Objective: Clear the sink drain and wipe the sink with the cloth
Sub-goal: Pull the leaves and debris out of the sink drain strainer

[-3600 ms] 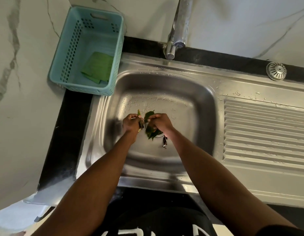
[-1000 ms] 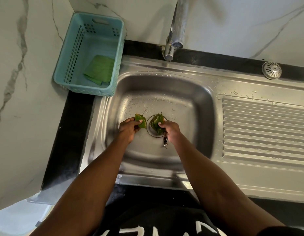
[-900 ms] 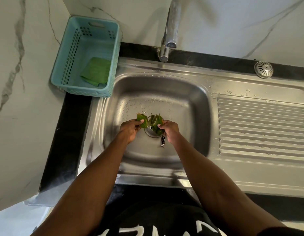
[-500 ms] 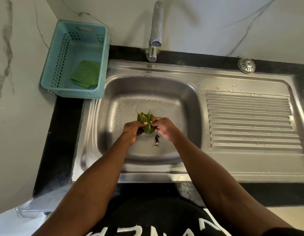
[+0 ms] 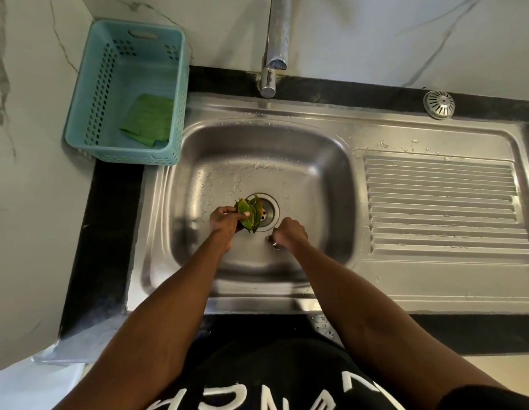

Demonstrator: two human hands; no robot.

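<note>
Over the drain [image 5: 264,213] at mid-basin of the sink [image 5: 325,184], the left hand [image 5: 226,218] pinches a bunch of green leaves [image 5: 249,215]. Just right, the right hand [image 5: 289,232] curls onto a small dark scrap [image 5: 275,245]; best to pinch it firmly before lifting, since the steel is wet. The green cloth [image 5: 147,121] lies folded in the basket [image 5: 79,122] at the sink's far-left corner.

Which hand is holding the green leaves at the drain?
The left hand grips the bunch of green leaves beside the drain. The right hand holds no leaves; it is curled over a small dark scrap on the sink floor.
</note>
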